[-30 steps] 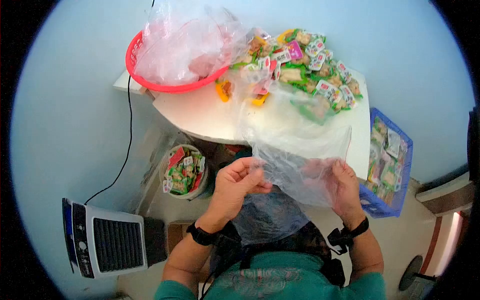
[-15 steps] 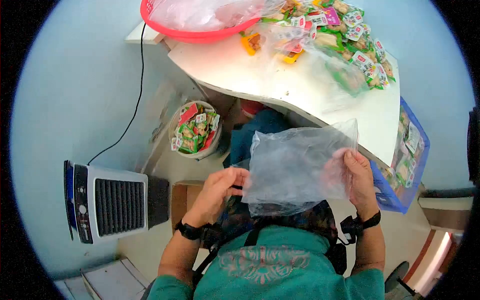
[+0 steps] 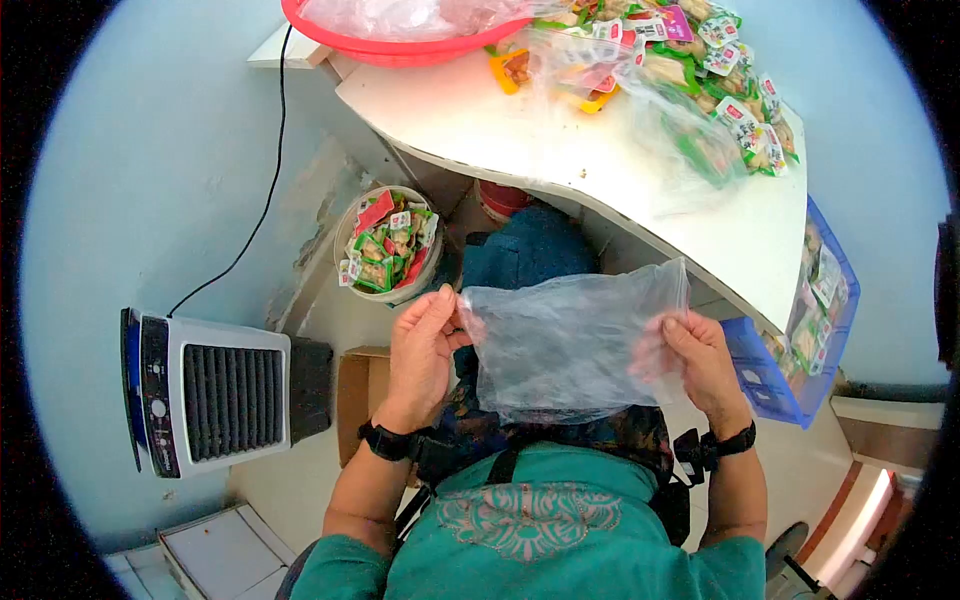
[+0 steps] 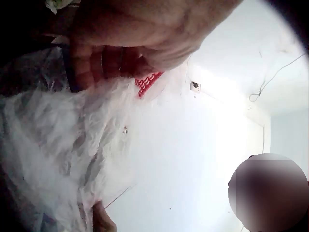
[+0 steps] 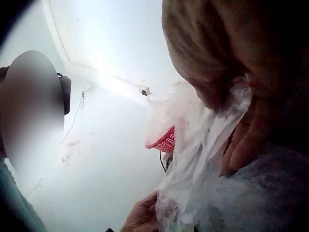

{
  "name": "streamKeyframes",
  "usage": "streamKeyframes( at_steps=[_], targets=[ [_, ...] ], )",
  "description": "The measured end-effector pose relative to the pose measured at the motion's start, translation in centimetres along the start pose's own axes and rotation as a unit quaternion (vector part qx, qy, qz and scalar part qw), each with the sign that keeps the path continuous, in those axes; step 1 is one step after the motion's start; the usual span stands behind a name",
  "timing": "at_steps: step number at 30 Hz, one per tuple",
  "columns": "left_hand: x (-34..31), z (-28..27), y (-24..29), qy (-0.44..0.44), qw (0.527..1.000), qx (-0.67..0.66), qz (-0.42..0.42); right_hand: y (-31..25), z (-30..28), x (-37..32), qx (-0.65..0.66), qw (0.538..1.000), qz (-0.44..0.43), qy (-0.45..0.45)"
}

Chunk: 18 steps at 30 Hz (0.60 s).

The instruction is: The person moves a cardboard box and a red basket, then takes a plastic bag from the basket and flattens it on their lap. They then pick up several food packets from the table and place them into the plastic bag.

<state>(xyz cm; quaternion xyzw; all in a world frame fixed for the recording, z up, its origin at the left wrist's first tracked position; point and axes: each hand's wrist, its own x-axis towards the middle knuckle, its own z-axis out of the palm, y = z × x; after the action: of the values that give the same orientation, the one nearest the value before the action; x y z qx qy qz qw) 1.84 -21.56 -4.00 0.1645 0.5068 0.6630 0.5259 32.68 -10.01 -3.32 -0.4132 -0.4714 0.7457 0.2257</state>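
A clear plastic bag [image 3: 570,345] is stretched flat between both hands, over the lap and in front of the table. My left hand [image 3: 425,350] pinches its left edge near the upper corner between thumb and fingers. At the other end my right hand [image 3: 700,360] grips the right edge, thumb on the near face and fingers showing through the film behind it. In the left wrist view the bag [image 4: 53,145] hangs crumpled below the fingers. The right wrist view shows the bag's film [image 5: 207,135] gathered between thumb and fingers.
The white table [image 3: 560,150] bears packaged snacks [image 3: 740,120], a loose clear bag [image 3: 690,150] and a red basket [image 3: 420,48] of plastic bags. A bucket of packets [image 3: 390,245] stands lower left, a blue crate [image 3: 770,385] at right, an air cooler [image 3: 235,400] far left.
The bag has come back from the table edge over the lap and now lies spread out. The left hand has risen to its upper left corner. The head view has tilted downward.
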Motion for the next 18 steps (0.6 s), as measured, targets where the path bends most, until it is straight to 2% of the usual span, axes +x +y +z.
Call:
streamKeyframes(
  at_steps=[3, 6, 12, 15, 18],
  targets=[
    [-0.1, -0.2, -0.6, 0.001, 1.0, 0.0, -0.017, 0.3, -0.2, 0.1, 0.009, 1.0, -0.003, -0.001],
    [-0.5, -0.1, -1.0, -0.035, 0.996, -0.004, -0.079, 0.1, 0.0, 0.1, 0.031, 0.999, 0.017, 0.004],
    [-2.1, -0.1, -2.6, -0.053, 0.99, 0.057, -0.122, 0.5, 0.3, 0.6, 0.096, 0.995, 0.023, -0.002],
    [-2.5, -1.3, -2.8, -0.067, 0.983, 0.081, -0.153, 0.6, 0.2, 0.5, 0.101, 0.994, 0.03, -0.006],
    [-3.4, -1.8, -2.1, -0.1, 0.977, 0.113, -0.148, 0.4, 0.0, 0.3, 0.061, 0.998, 0.013, 0.002]
  ],
)
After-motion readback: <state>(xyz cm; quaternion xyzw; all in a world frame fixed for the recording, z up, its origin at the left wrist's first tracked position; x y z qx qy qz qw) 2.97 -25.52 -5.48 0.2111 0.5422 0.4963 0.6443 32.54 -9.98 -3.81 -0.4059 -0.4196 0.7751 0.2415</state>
